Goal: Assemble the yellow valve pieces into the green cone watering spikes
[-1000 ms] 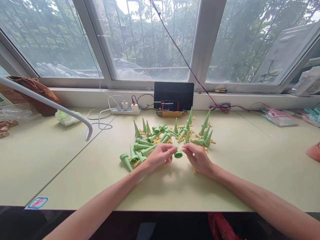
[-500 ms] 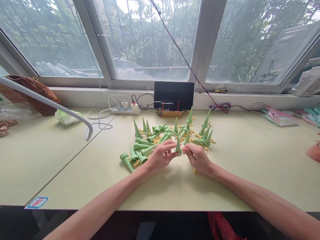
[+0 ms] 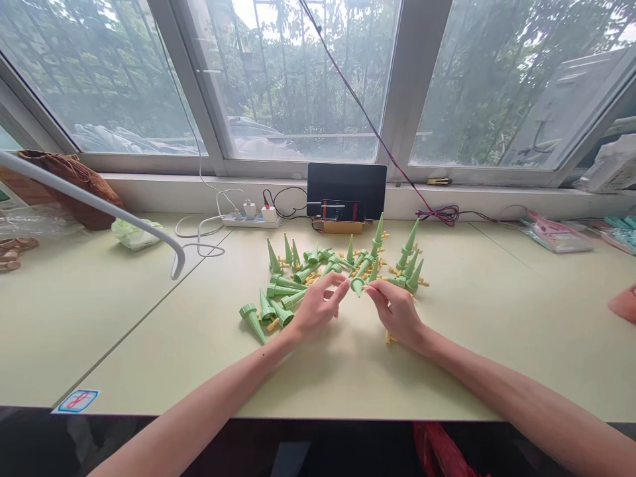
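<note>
Between my two hands is a green plant watering spike (image 3: pixel 357 287), its tip pointing downward. My right hand (image 3: pixel 398 310) pinches it from the side, at what looks like its small yellow valve; the fingers cover most of that part. My left hand (image 3: pixel 322 306) is just left of the spike, with fingers curved and apart and nothing seen in them. Beyond both hands lies a pile of green spikes (image 3: pixel 283 290) with yellow valves among them. Several spikes (image 3: pixel 408 245) stand point up at the right. Under my right wrist sits a loose yellow valve (image 3: pixel 388 338).
At the back, a black tablet (image 3: pixel 346 187) and a phone (image 3: pixel 342 210) lean by the window. A power strip (image 3: pixel 252 220) with cables is left of them. A grey curved bar (image 3: pixel 124 215) crosses the left side. Part of another person's hand (image 3: pixel 623 305) shows far right.
The watering spike has turned from point up to point down. My left hand has let go of it and drawn slightly left; my right hand keeps its pinch.
</note>
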The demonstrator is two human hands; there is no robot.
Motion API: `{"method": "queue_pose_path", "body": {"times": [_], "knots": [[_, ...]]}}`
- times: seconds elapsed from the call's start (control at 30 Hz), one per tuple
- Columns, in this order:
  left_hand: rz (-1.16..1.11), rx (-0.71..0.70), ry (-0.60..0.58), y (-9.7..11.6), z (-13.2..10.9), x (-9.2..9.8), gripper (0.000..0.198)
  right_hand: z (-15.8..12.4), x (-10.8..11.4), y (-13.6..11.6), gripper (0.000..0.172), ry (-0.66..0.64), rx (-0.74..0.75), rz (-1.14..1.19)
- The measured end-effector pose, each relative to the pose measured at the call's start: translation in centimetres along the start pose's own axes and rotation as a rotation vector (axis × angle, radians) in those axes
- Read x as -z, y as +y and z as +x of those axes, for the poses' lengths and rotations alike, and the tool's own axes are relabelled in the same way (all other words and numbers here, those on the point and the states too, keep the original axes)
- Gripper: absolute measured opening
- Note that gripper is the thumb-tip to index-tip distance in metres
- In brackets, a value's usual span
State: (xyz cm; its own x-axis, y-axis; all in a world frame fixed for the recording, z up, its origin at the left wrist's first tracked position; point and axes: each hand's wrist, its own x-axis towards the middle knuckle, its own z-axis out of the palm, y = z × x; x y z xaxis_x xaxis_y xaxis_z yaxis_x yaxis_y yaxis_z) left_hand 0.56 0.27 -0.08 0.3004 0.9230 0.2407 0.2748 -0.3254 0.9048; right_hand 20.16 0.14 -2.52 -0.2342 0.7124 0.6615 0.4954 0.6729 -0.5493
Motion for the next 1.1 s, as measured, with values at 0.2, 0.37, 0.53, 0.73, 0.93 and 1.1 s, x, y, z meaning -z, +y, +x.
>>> {"method": "queue_pose_path", "body": {"times": [0.2,0.37,0.53,0.73,0.93,1.1], "knots": [[-0.041,0.163,-0.172,0.1,0.0,0.1,0.048,-0.1,0.0,0.1,0.021,-0.079,0.095,-0.001],[-0.035,0.104,-0.197,0.3,-0.1,0.3,0.043,-0.3,0.0,0.3,0.022,-0.119,0.076,0.02],[0.004,0.022,-0.155,0.0,-0.2,0.4,0.037,-0.5,-0.1,0.4,0.026,-0.127,0.034,0.02],[0.004,-0.171,-0.026,-1.1,0.0,0.0,0.041,-0.6,-0.1,0.2,0.031,-0.134,-0.004,0.073],[0.052,-0.337,0.072,-1.6,0.2,-0.4,0.036,-0.5,0.1,-0.1,0.032,-0.138,-0.045,0.121],[0.186,-0.518,0.084,-1.8,0.1,-0.3,0.028,-0.5,0.1,-0.1,0.033,-0.162,-0.078,0.15]]}}
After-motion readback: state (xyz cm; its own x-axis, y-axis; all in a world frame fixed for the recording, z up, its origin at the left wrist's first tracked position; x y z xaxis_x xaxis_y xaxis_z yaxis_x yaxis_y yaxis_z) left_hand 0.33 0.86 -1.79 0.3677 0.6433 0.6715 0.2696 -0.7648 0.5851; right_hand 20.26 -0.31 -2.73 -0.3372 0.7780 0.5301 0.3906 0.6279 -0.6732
